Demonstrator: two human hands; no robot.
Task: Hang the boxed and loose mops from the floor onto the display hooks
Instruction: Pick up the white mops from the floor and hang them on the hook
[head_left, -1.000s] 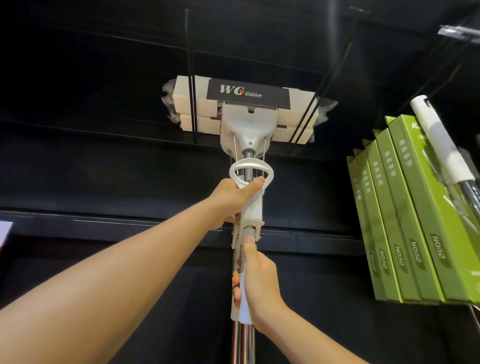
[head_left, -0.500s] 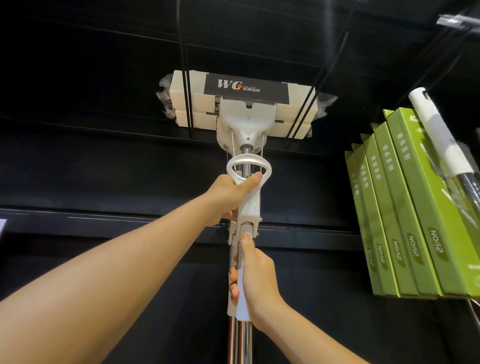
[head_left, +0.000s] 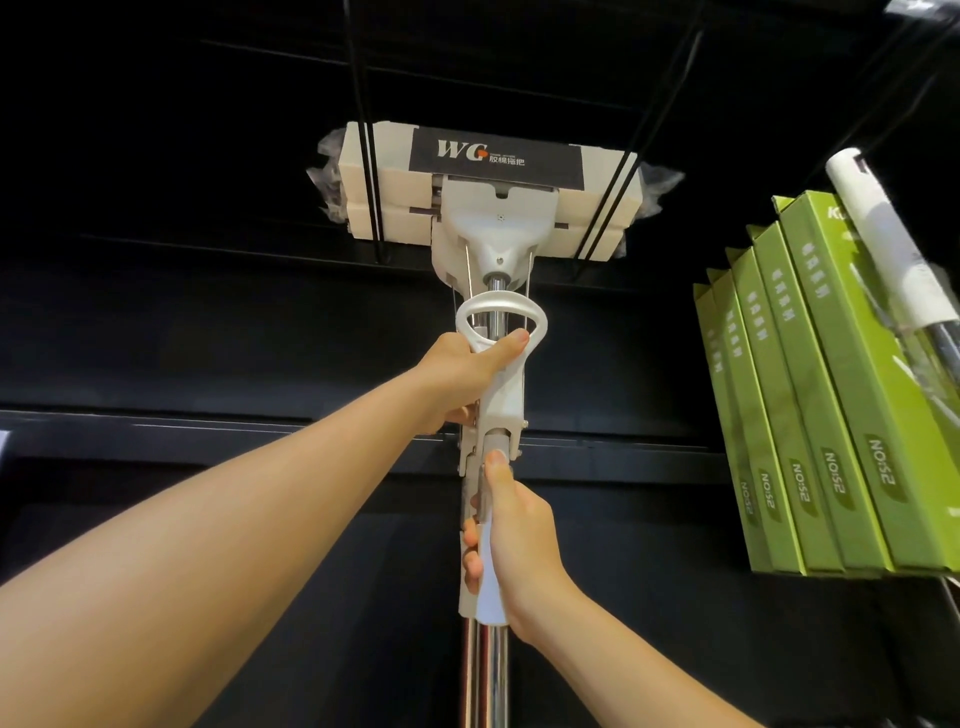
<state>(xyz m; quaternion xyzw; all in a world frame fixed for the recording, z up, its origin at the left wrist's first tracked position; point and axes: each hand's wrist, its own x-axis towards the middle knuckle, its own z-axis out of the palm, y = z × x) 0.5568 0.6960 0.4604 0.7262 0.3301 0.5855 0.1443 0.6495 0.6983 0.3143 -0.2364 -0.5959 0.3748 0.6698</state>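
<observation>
A loose white sponge mop (head_left: 491, 218) is held head-up against the black display wall. Its cream sponge head, with a black "WG" label, sits between two black wire hooks (head_left: 370, 171) that cross in front of it. My left hand (head_left: 462, 374) grips the white squeeze lever just under its ring handle. Lower down, my right hand (head_left: 511, 540) grips the white sleeve on the chrome pole, thumb pointing up. Several green mop boxes (head_left: 831, 395) hang at the right.
Another loose mop's white handle (head_left: 883, 244) leans across the green boxes at the upper right. A black shelf rail (head_left: 208, 431) runs across behind my arms. The wall behind is dark slat panel.
The mop has risen slightly, with its head a little higher along the hooks. Both hands keep the same grip.
</observation>
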